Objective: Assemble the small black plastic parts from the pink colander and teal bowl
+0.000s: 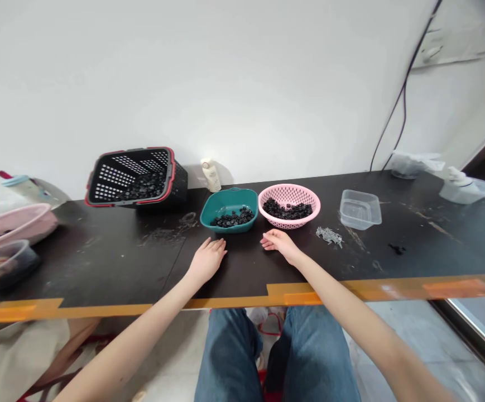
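My left hand point(207, 259) lies flat on the dark table point(112, 262), fingers stretched out and holding nothing, just in front of a teal tub point(229, 207) of small black parts. My right hand point(279, 243) rests on the table with its fingers loosely spread and nothing in them, right before a pink perforated basket point(289, 205) that also holds small black parts. A small heap of grey screws point(329, 235) lies to the right of that hand.
A black crate with a red rim point(135, 177) stands tilted at the back left, a clear plastic tray point(360, 209) to the right. Pink and clear tubs point(10, 231) sit at the far left. Orange tape marks the table's front edge point(292, 291).
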The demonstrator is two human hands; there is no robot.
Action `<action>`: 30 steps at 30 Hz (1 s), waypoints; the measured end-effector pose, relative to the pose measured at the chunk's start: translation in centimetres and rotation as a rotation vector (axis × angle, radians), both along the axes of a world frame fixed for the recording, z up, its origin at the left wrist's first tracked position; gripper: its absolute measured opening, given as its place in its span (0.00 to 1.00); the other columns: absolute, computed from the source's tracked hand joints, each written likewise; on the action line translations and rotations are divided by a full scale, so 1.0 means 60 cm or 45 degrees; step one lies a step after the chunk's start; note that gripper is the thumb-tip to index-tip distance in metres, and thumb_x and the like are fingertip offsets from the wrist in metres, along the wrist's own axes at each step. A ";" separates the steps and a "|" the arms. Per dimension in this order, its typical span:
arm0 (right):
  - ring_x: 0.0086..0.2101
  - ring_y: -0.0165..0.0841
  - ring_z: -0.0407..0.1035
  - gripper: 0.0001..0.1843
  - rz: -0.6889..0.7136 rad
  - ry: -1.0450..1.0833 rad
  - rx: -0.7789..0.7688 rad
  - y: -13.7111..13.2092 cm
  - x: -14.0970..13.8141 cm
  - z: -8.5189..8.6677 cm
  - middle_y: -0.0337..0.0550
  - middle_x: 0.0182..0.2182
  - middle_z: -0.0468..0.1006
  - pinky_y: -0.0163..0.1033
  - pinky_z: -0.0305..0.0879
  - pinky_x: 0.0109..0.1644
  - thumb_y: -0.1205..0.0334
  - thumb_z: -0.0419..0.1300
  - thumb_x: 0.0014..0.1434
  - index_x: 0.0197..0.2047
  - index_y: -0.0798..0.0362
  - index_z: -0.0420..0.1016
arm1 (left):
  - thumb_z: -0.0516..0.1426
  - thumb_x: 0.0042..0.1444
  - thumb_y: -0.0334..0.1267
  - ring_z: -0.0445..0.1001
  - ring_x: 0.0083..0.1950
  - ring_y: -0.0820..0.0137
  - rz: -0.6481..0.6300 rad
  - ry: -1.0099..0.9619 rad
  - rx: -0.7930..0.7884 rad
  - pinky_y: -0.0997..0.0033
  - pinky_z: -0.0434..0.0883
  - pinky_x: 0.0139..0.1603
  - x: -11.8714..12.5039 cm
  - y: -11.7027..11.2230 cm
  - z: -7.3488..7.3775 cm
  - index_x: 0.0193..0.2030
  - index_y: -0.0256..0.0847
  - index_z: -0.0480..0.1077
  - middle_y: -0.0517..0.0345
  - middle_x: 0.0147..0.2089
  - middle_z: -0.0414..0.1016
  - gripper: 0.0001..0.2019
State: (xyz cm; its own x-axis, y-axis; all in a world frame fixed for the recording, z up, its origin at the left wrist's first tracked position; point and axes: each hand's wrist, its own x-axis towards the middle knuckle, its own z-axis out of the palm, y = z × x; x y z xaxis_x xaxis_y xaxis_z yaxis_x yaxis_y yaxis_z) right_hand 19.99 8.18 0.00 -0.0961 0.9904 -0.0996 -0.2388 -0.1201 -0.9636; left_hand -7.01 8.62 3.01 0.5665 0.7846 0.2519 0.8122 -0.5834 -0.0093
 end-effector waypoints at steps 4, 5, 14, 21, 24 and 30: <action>0.28 0.29 0.73 0.12 -0.006 -0.003 -0.001 0.000 -0.001 0.000 0.44 0.27 0.78 0.36 0.71 0.34 0.55 0.65 0.52 0.28 0.54 0.70 | 0.45 0.63 0.38 0.71 0.56 0.57 0.086 0.001 0.046 0.51 0.54 0.65 -0.032 -0.009 -0.035 0.51 0.38 0.73 0.44 0.53 0.74 0.18; 0.28 0.29 0.73 0.12 -0.007 -0.003 -0.001 0.000 -0.002 0.000 0.44 0.27 0.78 0.36 0.71 0.34 0.56 0.65 0.52 0.28 0.54 0.70 | 0.45 0.63 0.38 0.71 0.56 0.57 0.088 -0.001 0.050 0.50 0.54 0.66 -0.042 -0.012 -0.035 0.51 0.39 0.73 0.45 0.53 0.74 0.18; 0.27 0.29 0.72 0.12 -0.017 -0.009 0.000 -0.003 -0.007 0.003 0.42 0.25 0.78 0.34 0.70 0.32 0.56 0.65 0.51 0.27 0.54 0.69 | 0.46 0.62 0.39 0.68 0.56 0.58 0.156 -0.175 0.246 0.57 0.59 0.60 0.000 0.046 0.084 0.56 0.43 0.68 0.49 0.54 0.73 0.19; 0.28 0.29 0.72 0.15 -0.037 -0.031 0.022 -0.005 0.001 0.005 0.42 0.26 0.77 0.37 0.71 0.35 0.52 0.66 0.49 0.28 0.54 0.69 | 0.61 0.39 0.32 0.75 0.36 0.66 0.162 0.063 -0.366 0.74 0.67 0.36 0.072 0.196 0.106 0.30 0.47 0.77 0.59 0.33 0.79 0.08; 0.28 0.29 0.72 0.15 -0.025 -0.054 0.025 -0.001 0.000 0.004 0.42 0.26 0.77 0.37 0.71 0.35 0.51 0.65 0.49 0.28 0.54 0.68 | 0.61 0.37 0.31 0.75 0.33 0.66 0.189 0.053 -0.373 0.74 0.66 0.34 0.082 0.207 0.106 0.24 0.45 0.75 0.60 0.28 0.78 0.05; 0.27 0.28 0.71 0.13 0.033 -0.144 0.028 -0.016 -0.002 0.013 0.41 0.26 0.77 0.34 0.68 0.31 0.54 0.65 0.50 0.27 0.53 0.69 | 0.55 0.54 0.35 0.74 0.39 0.62 0.262 -0.168 -0.111 0.66 0.67 0.41 0.100 0.127 0.137 0.39 0.39 0.69 0.49 0.37 0.76 0.07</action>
